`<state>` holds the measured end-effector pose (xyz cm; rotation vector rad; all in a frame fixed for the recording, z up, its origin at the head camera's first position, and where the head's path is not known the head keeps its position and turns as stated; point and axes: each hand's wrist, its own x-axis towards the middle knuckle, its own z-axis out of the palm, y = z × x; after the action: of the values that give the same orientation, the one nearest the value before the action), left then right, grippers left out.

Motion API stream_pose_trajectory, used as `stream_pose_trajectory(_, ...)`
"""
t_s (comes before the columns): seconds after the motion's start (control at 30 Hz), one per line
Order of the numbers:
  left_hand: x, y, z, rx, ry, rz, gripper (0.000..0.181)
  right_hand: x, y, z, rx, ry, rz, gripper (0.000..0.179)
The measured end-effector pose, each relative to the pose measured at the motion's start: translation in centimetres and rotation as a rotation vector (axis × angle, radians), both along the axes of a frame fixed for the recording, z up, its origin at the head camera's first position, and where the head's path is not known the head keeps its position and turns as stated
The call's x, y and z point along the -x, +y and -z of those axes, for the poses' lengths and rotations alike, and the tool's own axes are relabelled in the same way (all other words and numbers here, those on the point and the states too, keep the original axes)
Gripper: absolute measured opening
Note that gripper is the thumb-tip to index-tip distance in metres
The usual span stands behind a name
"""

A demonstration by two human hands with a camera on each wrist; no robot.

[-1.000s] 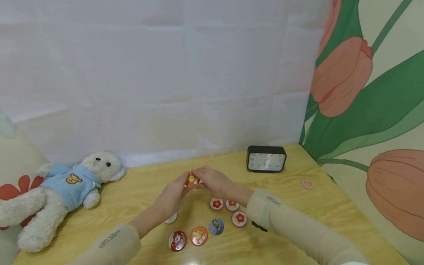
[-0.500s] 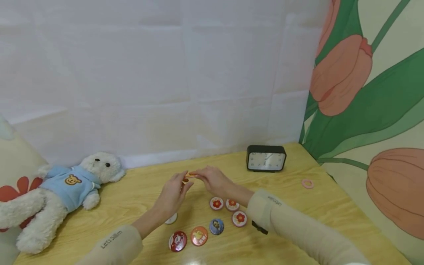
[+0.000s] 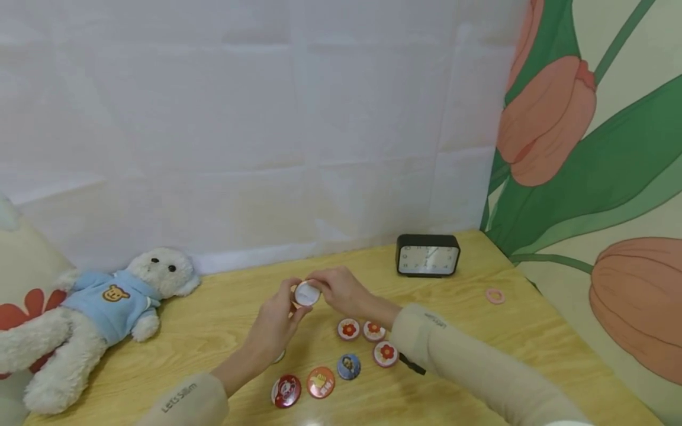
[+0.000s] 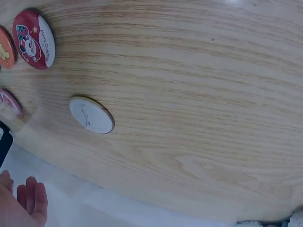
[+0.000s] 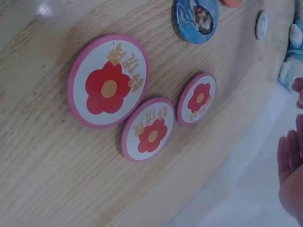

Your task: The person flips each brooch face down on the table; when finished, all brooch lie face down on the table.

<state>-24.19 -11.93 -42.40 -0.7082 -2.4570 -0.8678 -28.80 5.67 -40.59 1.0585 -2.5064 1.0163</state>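
Both hands hold one round button badge (image 3: 306, 294) above the table, its white back turned toward the head camera. My left hand (image 3: 273, 322) pinches its left and lower edge between thumb and fingers. At its upper right edge, the fingertips of my right hand (image 3: 343, 290) grip it. Below the hands lie a red badge (image 3: 286, 391), an orange badge (image 3: 321, 382), a blue portrait badge (image 3: 348, 367) and several pink-rimmed flower badges (image 3: 385, 353). Another badge (image 4: 91, 115) rests face down, mostly covered by the left hand in the head view.
A black-framed clock (image 3: 428, 255) stands at the back right of the wooden table (image 3: 453, 319). To its right lies a pink ring (image 3: 495, 296). A white plush toy (image 3: 114, 302) in a blue top leans at the left. White cloth (image 3: 256, 148) hangs behind.
The held badge has been turned over: its orange printed face showed first, then its edge, now its white back. The hands stay in about the same place.
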Motion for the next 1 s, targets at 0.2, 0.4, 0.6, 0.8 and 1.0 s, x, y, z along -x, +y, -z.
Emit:
stream_pose_trajectory(0.2, 0.2, 0.1, 0.0, 0.020, 0.026, 0.024, 0.048, 0.4, 0.8, 0.2, 0.012, -0.024, -0.040, 0.026)
stream_pose_trajectory(0.4, 0.3, -0.4, 0.3, 0.065, -0.019, 0.068, 0.042, 0.2, 2.1, 0.2, -0.263, 0.025, -0.206, 0.041)
stream_pose_trajectory(0.6, 0.3, -0.8, 0.6, 0.100, -0.071, 0.099, 0.038, 0.0, 2.0, 0.8, -0.361, 0.082, -0.196, 0.041)
stream_pose_trajectory(0.8, 0.1, -0.4, 1.6, 0.203, -0.206, 0.072, 0.033, -0.6, 1.5, 1.9, -0.560, 0.130, -0.152, 0.039)
stream_pose_trajectory(1.0, 0.1, -0.2, 2.6, 0.249, -0.299, 0.121, 0.031, -1.1, 1.2, 3.3, -0.591, -0.024, -0.160, 0.041)
